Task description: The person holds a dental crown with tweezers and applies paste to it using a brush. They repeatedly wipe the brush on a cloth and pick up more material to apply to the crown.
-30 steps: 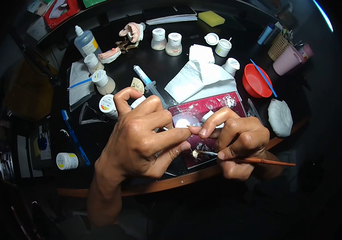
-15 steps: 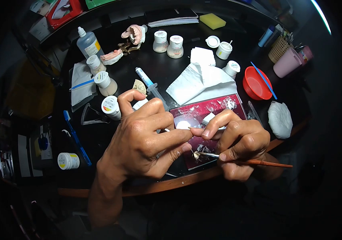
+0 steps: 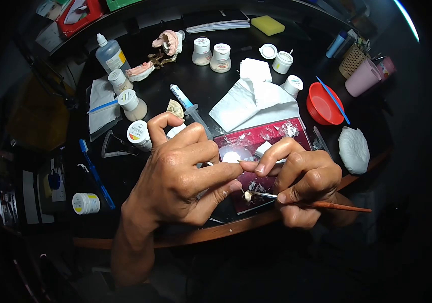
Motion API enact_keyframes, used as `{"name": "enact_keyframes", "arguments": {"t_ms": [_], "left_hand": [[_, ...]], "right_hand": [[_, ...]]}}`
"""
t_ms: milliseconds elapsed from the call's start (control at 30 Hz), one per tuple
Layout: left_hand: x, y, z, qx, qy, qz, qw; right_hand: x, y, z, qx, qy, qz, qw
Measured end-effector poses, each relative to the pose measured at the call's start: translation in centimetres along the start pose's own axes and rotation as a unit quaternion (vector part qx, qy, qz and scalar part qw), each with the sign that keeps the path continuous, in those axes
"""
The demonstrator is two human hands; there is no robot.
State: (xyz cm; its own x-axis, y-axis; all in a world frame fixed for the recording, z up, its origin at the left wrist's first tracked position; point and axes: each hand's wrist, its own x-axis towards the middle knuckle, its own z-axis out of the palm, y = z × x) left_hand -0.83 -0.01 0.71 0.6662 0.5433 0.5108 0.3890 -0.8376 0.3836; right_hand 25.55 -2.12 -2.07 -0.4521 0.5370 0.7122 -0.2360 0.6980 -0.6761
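Observation:
My right hand is closed round a fine brush with a reddish-brown wooden handle and a metal ferrule. The brush tip meets a small cream-coloured tooth crown. My left hand is pinched closed just left of the crown; a thin metal tool, mostly hidden by the fingers, seems to hold the crown. The forefingers of both hands meet above it. Below the hands lies a dark red mixing slab smeared with white powder and paste, with a bright white patch beside my fingers.
Behind the slab lie folded white tissues and a firing paste syringe. A red bowl with a blue stick stands right, near a wrapped white lump. Several powder jars, dental models and a blue toothbrush surround my left side.
Both hands keep nearly the same pose, with the brush tip still at the crown. The background has shifted very slightly in view.

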Motion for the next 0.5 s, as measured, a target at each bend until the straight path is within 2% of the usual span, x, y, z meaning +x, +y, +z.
{"name": "enact_keyframes", "arguments": {"t_ms": [233, 500], "left_hand": [[-0.07, -0.28, 0.15, -0.040, 0.012, 0.007, 0.999], [-0.11, -0.31, 0.20, -0.058, 0.011, 0.004, 0.998]], "right_hand": [[-0.32, -0.68, 0.53, -0.008, 0.055, -0.001, 0.998], [0.20, -0.70, 0.53, -0.016, 0.033, -0.022, 0.999]]}}
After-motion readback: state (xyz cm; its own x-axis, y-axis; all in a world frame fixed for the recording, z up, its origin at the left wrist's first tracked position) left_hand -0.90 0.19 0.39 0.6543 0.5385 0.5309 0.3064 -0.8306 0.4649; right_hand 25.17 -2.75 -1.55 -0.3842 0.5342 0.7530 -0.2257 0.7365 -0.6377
